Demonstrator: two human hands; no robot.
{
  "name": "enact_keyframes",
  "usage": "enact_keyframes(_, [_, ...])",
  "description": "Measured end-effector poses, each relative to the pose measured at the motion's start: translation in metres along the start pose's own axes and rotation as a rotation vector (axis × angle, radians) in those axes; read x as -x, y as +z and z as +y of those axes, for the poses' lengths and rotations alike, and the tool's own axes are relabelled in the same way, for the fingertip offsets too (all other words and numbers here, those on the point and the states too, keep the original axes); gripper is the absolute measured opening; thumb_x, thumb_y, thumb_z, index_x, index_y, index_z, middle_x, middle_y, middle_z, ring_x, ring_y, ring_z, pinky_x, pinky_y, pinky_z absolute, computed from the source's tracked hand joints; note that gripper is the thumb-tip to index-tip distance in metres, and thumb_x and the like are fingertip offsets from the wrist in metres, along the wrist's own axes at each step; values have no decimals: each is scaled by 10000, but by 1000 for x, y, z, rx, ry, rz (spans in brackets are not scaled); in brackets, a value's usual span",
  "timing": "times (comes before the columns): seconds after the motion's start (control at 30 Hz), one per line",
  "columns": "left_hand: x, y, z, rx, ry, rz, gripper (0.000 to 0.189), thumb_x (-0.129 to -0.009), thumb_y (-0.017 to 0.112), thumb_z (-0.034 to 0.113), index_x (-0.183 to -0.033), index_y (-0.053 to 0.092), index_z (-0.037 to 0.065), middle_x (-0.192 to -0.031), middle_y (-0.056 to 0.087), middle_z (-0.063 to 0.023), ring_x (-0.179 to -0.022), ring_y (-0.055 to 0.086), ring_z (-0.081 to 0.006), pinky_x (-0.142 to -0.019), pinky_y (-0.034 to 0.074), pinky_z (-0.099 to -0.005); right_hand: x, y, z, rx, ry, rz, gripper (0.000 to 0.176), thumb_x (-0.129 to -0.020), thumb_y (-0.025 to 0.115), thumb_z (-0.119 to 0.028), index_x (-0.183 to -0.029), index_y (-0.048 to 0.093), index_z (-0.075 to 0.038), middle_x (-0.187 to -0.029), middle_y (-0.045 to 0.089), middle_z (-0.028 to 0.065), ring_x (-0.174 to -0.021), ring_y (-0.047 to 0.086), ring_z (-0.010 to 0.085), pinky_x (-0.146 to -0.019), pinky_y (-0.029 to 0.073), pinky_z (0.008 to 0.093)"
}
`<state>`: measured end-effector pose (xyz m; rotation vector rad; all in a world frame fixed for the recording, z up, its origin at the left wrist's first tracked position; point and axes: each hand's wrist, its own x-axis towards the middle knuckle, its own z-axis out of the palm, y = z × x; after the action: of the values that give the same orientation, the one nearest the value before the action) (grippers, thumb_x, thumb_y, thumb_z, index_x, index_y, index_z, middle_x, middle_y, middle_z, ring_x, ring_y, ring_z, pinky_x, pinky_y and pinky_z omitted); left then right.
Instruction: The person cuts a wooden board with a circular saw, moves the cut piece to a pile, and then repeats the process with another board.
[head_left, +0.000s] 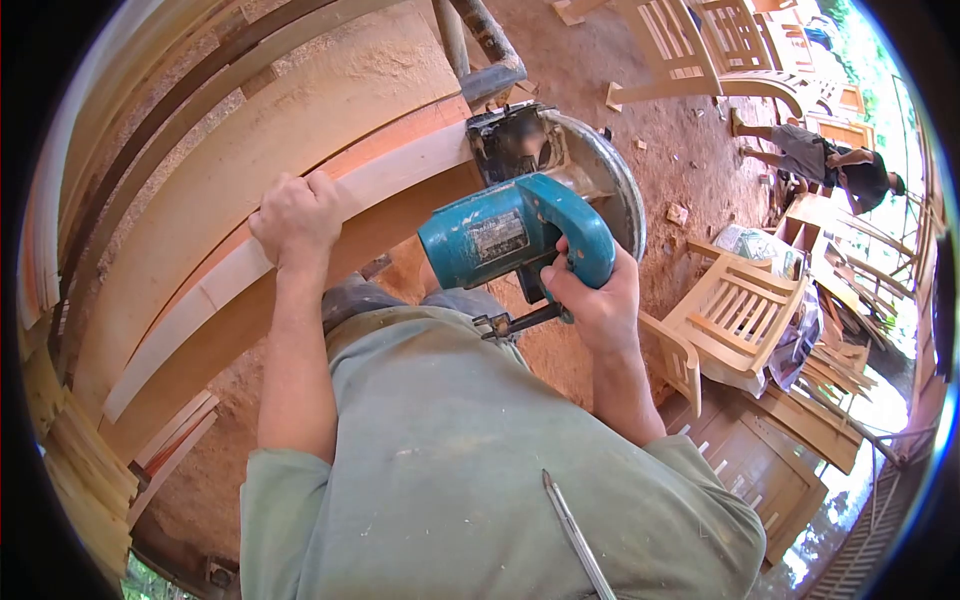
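My right hand (603, 300) is wrapped round the rear handle of a teal circular saw (478, 245). The saw's base and metal guard (610, 165) sit at the right end of a long wooden plank (345, 95). A pale wooden strip (405, 160) runs along the plank's near edge, up to the saw's base. My left hand (300, 222) is closed over this strip and the plank edge, left of the saw; its fingertips are hidden. The blade cannot be seen from here.
Sawdust lies on the plank. Wooden chairs (735, 310) stand at right and at the top. A person (825, 160) is bent over at far right, near stacked wood pieces (840, 365). A pen (578, 540) lies against my shirt. Wood scraps dot the dirt floor (660, 180).
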<state>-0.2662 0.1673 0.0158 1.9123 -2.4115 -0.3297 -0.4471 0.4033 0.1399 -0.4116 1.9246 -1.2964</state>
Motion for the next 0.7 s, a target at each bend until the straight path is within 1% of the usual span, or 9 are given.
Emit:
enact_keyframes(0.13, [1,-1,-1,16,29,26,420,-893,440,316,-761,703,15,-936,699,-161,-900,653,-367,-823,461,-489,-1,2,1,-19,0,-6,217,-772,707,16,-968,615,1,-760,578,-29,-692,526,41,-627,426,212])
enact_keyframes(0.23, [1,-3,1,14,12,1,425,-894,440,317,-768,705,10,-934,699,-162,-899,653,-368,-826,459,-491,-2,4,0,8,-17,19,210,-775,703,19,-966,616,3,-765,581,-30,-695,526,41,-626,425,211])
enact_keyframes(0.7, [1,1,-1,27,13,13,425,-893,441,322,-782,702,4,-928,697,-180,-908,657,-363,-829,460,-491,-6,2,-1,47,-34,19,212,-775,708,6,-969,623,3,-751,584,-22,-685,533,50,-620,424,220])
